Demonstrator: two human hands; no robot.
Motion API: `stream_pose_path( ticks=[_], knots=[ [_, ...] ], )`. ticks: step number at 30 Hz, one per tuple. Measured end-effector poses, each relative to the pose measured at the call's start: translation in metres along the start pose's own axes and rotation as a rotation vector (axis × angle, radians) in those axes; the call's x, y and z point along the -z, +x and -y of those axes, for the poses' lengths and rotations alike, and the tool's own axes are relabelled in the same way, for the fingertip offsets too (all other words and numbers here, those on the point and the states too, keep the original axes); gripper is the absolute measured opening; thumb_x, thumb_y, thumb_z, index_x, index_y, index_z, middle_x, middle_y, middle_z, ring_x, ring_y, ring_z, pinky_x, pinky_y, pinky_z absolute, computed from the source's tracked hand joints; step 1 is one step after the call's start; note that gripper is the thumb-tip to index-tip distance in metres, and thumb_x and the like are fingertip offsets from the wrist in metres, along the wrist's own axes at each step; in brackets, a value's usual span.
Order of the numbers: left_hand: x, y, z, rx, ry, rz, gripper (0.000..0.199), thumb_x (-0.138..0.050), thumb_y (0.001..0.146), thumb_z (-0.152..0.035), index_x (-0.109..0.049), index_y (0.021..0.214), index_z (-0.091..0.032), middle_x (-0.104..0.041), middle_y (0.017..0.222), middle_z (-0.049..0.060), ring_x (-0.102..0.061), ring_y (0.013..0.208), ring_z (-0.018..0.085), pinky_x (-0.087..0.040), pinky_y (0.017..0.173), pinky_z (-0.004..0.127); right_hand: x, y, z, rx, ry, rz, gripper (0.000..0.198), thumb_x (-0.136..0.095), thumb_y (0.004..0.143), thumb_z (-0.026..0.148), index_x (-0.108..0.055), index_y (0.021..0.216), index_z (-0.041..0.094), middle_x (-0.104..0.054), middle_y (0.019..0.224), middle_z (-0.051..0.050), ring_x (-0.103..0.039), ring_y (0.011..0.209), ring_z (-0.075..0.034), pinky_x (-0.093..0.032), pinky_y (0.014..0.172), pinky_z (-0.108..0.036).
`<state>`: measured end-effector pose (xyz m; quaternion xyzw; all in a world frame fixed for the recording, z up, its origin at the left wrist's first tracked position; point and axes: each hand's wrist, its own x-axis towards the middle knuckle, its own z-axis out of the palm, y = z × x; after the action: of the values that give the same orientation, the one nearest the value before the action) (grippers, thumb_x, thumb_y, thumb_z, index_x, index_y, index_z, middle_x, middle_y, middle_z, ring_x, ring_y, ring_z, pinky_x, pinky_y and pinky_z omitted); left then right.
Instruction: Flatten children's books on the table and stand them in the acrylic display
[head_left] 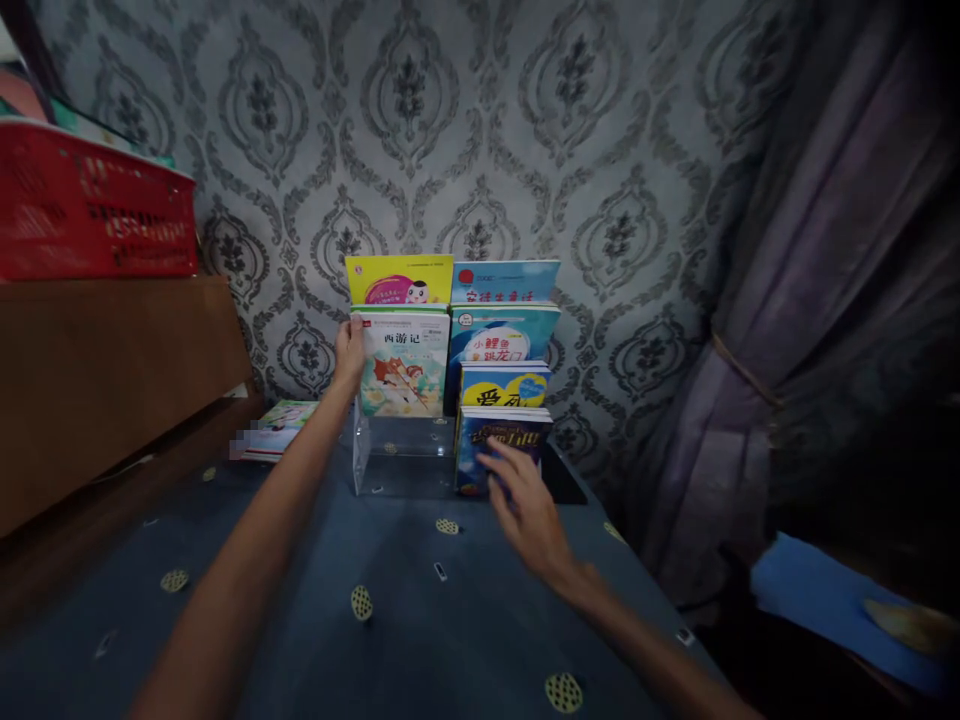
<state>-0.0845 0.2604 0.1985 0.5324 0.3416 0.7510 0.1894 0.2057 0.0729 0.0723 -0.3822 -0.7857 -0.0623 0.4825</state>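
Note:
My left hand (350,355) is closed on the left edge of a picture book (405,385) with a pale cover and a red-winged figure. That book stands upright in the left column of a clear tiered book stand (405,470). My right hand (529,510) has its fingers apart, at the front of a dark blue book (472,450) in the lowest right tier; I cannot tell whether they touch it. Behind it rise a yellow and blue book (487,385), a teal book (469,330) and a light blue book (510,275). A yellow book (390,270) stands at the back left.
A small stack of books (289,425) lies left of the stand on the dark blue patterned cloth (300,620). At left, a red basket (97,210) sits on a brown wooden board (112,380). A tied curtain (720,400) hangs at right, near a blue item (832,600).

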Motion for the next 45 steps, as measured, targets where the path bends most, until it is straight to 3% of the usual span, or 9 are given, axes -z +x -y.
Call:
stream_pose_path(
  ticks=[3, 5, 10, 13, 18, 23, 27, 32, 45],
  knots=[
    [0.014, -0.021, 0.006, -0.065, 0.225, -0.172, 0.043, -0.052, 0.093, -0.061, -0.054, 0.105, -0.019, -0.066, 0.104, 0.008, -0.064, 0.098, 0.018, -0.050, 0.088, 0.029, -0.026, -0.033, 0.018, 0.017, 0.128, 0.120, 0.036, -0.043, 0.097, 0.017, -0.067, 0.122, 0.027, -0.064, 0.135, -0.012, -0.060, 0.126, -0.029, -0.051, 0.105, -0.056],
    [0.031, -0.052, 0.016, -0.113, 0.384, -0.186, 0.034, -0.049, 0.097, -0.049, -0.052, 0.113, -0.019, -0.064, 0.110, 0.010, -0.062, 0.106, 0.020, -0.046, 0.098, 0.033, -0.043, -0.057, 0.027, 0.019, 0.218, 0.210, 0.036, -0.044, 0.097, 0.015, -0.068, 0.121, 0.027, -0.065, 0.135, -0.012, -0.061, 0.126, -0.029, -0.051, 0.106, -0.057],
    [0.105, -0.151, 0.049, -0.018, 0.928, 0.023, 0.024, -0.046, 0.094, -0.026, -0.055, 0.115, -0.020, -0.062, 0.119, 0.013, -0.056, 0.118, 0.026, -0.043, 0.106, 0.041, -0.074, -0.104, 0.032, -0.019, 0.376, 0.374, 0.030, -0.048, 0.096, 0.017, -0.071, 0.114, 0.024, -0.068, 0.129, -0.012, -0.063, 0.123, -0.028, -0.053, 0.104, -0.055],
    [0.150, -0.183, 0.062, 0.126, 1.264, 0.104, 0.030, -0.049, 0.089, -0.021, -0.057, 0.117, -0.016, -0.060, 0.124, 0.019, -0.054, 0.122, 0.033, -0.044, 0.104, 0.047, -0.083, -0.111, 0.027, -0.069, 0.417, 0.447, 0.027, -0.047, 0.097, 0.019, -0.072, 0.108, 0.022, -0.069, 0.124, -0.013, -0.066, 0.118, -0.027, -0.055, 0.102, -0.053],
    [0.183, -0.169, 0.061, 0.122, 1.459, 0.048, 0.039, -0.043, 0.092, -0.023, -0.055, 0.126, -0.008, -0.051, 0.142, 0.027, -0.047, 0.134, 0.038, -0.039, 0.109, 0.054, -0.084, -0.105, 0.025, -0.129, 0.462, 0.481, 0.027, -0.047, 0.098, 0.020, -0.072, 0.108, 0.022, -0.069, 0.122, -0.013, -0.065, 0.117, -0.026, -0.053, 0.102, -0.052],
    [0.186, -0.139, 0.063, 0.128, 1.498, 0.158, 0.043, -0.044, 0.093, -0.031, -0.055, 0.130, -0.011, -0.045, 0.150, 0.028, -0.035, 0.144, 0.043, -0.030, 0.110, 0.070, -0.077, -0.098, 0.033, -0.118, 0.496, 0.486, 0.026, -0.047, 0.096, 0.014, -0.071, 0.105, 0.019, -0.070, 0.117, -0.013, -0.065, 0.115, -0.023, -0.054, 0.099, -0.044],
    [0.189, -0.125, 0.075, 0.296, 1.554, 0.271, 0.045, -0.036, 0.097, -0.035, -0.056, 0.129, -0.011, -0.052, 0.143, 0.029, -0.041, 0.140, 0.042, -0.032, 0.104, 0.075, -0.073, -0.094, 0.033, -0.124, 0.481, 0.493, 0.026, -0.051, 0.091, 0.008, -0.071, 0.105, 0.017, -0.071, 0.116, -0.013, -0.065, 0.113, -0.021, -0.053, 0.100, -0.040],
    [0.195, -0.121, 0.073, 0.327, 1.621, 0.381, 0.045, -0.028, 0.100, -0.030, -0.056, 0.130, -0.012, -0.056, 0.138, 0.026, -0.046, 0.136, 0.041, -0.035, 0.100, 0.077, -0.077, -0.104, 0.027, -0.106, 0.462, 0.471, 0.025, -0.052, 0.093, 0.011, -0.069, 0.109, 0.019, -0.069, 0.122, -0.012, -0.063, 0.118, -0.020, -0.049, 0.107, -0.040],
    [0.195, -0.130, 0.037, 0.151, 1.855, 0.590, 0.040, -0.029, 0.093, -0.010, -0.062, 0.117, -0.006, -0.070, 0.114, 0.024, -0.068, 0.109, 0.034, -0.047, 0.095, 0.052, -0.084, -0.111, 0.019, -0.026, 0.449, 0.389, 0.025, -0.048, 0.095, 0.011, -0.065, 0.112, 0.020, -0.068, 0.122, -0.012, -0.062, 0.120, -0.021, -0.050, 0.106, -0.042]
  ],
)
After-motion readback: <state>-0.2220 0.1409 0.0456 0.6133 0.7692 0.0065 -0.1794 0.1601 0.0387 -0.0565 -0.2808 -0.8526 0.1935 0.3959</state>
